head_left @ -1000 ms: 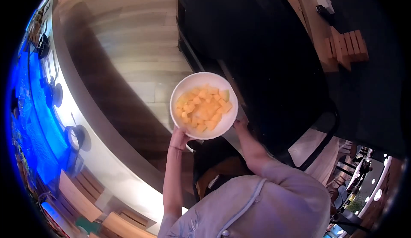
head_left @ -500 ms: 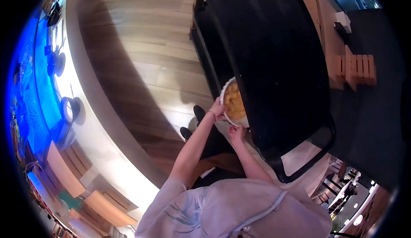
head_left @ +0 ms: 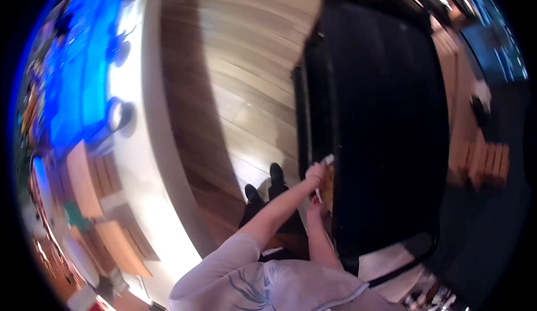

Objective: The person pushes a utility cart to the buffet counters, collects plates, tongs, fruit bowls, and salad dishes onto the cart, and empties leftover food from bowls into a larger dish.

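Note:
A white dish (head_left: 329, 159) of yellow-orange food chunks (head_left: 329, 191) is partly inside the open side of a black cart (head_left: 391, 132). The cart's top hides most of the dish. My left hand (head_left: 316, 172) grips the dish at its far side, fingers partly hidden. Closer to my body, my right hand (head_left: 315, 207) is closed at the dish's near edge. Motion blur softens both hands.
A black handle bar (head_left: 417, 257) sticks out at the cart's near end. To the left runs a pale counter (head_left: 154, 160) with round dishes on it. Wooden slatted pieces (head_left: 495, 166) are at the right. My shoes (head_left: 276, 172) stand on the wood-look floor (head_left: 246, 109).
The dish has gone further under the cart's top, with both hands still at it. Much less of the food shows. The whole view has shifted, so the cart appears lower and further right.

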Demonstrator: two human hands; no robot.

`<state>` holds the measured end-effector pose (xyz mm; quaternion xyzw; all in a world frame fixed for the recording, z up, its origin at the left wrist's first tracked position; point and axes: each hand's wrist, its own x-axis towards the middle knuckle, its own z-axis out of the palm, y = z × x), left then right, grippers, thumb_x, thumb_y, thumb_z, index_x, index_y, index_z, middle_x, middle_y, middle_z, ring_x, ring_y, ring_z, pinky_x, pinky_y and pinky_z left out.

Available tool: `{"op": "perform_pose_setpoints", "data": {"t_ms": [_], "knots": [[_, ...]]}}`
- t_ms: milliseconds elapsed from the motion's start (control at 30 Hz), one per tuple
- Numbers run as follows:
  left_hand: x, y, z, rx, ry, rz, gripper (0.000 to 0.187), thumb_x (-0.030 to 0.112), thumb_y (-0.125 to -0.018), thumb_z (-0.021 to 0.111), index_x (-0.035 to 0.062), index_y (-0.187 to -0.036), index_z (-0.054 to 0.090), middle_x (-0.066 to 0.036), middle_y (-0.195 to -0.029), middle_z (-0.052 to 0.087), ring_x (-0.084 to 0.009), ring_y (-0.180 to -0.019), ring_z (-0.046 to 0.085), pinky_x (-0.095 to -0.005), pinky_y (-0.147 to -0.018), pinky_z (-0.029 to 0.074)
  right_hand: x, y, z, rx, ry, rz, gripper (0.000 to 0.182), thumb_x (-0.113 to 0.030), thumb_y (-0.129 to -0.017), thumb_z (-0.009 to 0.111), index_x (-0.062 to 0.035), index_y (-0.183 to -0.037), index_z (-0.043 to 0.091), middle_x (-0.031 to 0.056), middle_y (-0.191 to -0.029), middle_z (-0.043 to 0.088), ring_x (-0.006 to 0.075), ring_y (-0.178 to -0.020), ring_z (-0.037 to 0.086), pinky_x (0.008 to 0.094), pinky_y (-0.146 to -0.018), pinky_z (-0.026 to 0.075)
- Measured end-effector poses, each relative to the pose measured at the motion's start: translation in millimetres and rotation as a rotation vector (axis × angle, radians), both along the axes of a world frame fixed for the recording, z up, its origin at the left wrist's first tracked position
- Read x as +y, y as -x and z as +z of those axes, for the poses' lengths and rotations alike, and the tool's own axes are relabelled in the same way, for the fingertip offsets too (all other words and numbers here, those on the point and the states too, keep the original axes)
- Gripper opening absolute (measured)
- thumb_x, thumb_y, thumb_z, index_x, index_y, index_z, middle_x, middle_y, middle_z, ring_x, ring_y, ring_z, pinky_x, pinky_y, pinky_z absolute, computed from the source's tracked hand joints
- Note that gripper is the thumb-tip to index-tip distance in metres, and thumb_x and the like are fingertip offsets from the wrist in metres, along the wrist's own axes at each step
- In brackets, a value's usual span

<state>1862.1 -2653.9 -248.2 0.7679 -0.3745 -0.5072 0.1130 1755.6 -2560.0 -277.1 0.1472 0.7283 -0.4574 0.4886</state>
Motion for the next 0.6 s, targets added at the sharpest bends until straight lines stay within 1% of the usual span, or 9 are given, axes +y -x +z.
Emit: {"op": "perform_pose_setpoints", "data": {"t_ms": [133,200,333,367,400,467,533,567,600], "knots": [[26,-6,23,0.027,0.157,0.015,0.051,0.016,-0.080,0.047,0.0099,-0.126,0.027,-0.021,-0.100,0.051,-0.0370,-0.088,0.055,-0.0439,-0.074,0.046,-7,-4,-20,-0.023,-0.032,0.000,0.025,-0.025,-0.083,0.036,-0.0056,-0.092,0.049,0.0135,-0.081,0.055,0.0225,-0.068,0.057,0.0325,-0.057,0.050],[61,-17,16,0.136,0.311,0.293,0.062,0.018,-0.079,0.049,0.0083,-0.131,0.018,-0.022,-0.104,0.047,-0.0388,-0.094,0.051,-0.0407,-0.081,0.043,-9,-7,-29,0.005,-0.059,-0.020,0.026,-0.027,-0.083,0.036,-0.0069,-0.093,0.050,0.0135,-0.081,0.055,0.0224,-0.068,0.057,0.0329,-0.057,0.050],[128,-65,41,0.136,0.408,0.555,0.053,0.020,-0.076,0.050,0.0019,-0.122,0.032,-0.023,-0.102,0.050,-0.0369,-0.091,0.052,-0.0384,-0.081,0.042,-20,-16,-22,0.129,-0.157,-0.088,0.030,-0.032,-0.083,0.035,-0.0095,-0.093,0.052,0.0134,-0.080,0.056,0.0221,-0.068,0.057,0.0336,-0.055,0.051],[150,-94,79,0.274,0.430,0.620,0.047,0.019,-0.077,0.052,-0.0007,-0.117,0.038,-0.017,-0.095,0.054,-0.0280,-0.084,0.056,-0.0336,-0.075,0.045,-23,-26,-19,0.165,-0.208,-0.047,0.031,-0.033,-0.083,0.034,-0.0101,-0.093,0.053,0.0134,-0.080,0.057,0.0220,-0.068,0.057,0.0338,-0.055,0.051],[180,-118,91,0.571,0.625,0.785,0.040,0.018,-0.081,0.049,0.0006,-0.116,0.040,-0.010,-0.089,0.056,-0.0180,-0.079,0.057,-0.0279,-0.069,0.046,-23,-42,-14,0.164,-0.340,0.030,0.036,-0.041,-0.080,0.036,-0.0077,-0.079,0.051,0.0105,-0.065,0.054,0.0201,-0.050,0.052,0.0308,-0.040,0.046],[252,-175,180,0.703,0.741,1.032,0.030,0.009,-0.084,0.042,0.0044,-0.114,0.043,-0.009,-0.094,0.058,-0.0131,-0.081,0.058,-0.0236,-0.067,0.046,-10,-93,22,0.218,-0.351,0.393,0.037,-0.042,-0.079,0.034,-0.0086,-0.066,0.044,0.0065,-0.056,0.048,0.0178,-0.043,0.045,0.0264,-0.038,0.040],[333,-215,218,0.344,0.918,1.345,0.030,0.006,-0.081,0.041,0.0010,-0.110,0.045,-0.011,-0.092,0.058,-0.0148,-0.074,0.059,-0.0243,-0.063,0.048,-1,-139,46,0.098,-0.208,0.807,0.038,-0.039,-0.081,0.036,-0.0042,-0.067,0.040,0.0073,-0.055,0.042,0.0180,-0.041,0.038,0.0258,-0.039,0.034],[386,-232,241,0.137,0.922,1.383,0.028,0.009,-0.080,0.041,0.0005,-0.107,0.047,-0.010,-0.090,0.058,-0.0159,-0.077,0.058,-0.0256,-0.065,0.048,-1,-159,46,-0.041,-0.101,1.045,0.037,-0.039,-0.081,0.035,-0.0069,-0.063,0.035,0.0047,-0.053,0.039,0.0162,-0.040,0.036,0.0269,-0.037,0.031],[431,-238,258,-0.082,1.074,1.631,0.028,0.013,-0.081,0.041,0.0021,-0.106,0.046,-0.008,-0.089,0.057,-0.0155,-0.081,0.056,-0.0255,-0.067,0.047,2,-187,50,-0.216,0.020,1.213,0.034,-0.037,-0.080,0.035,-0.0075,-0.063,0.035,0.0035,-0.051,0.038,0.0147,-0.039,0.036,0.0270,-0.035,0.028]]}}
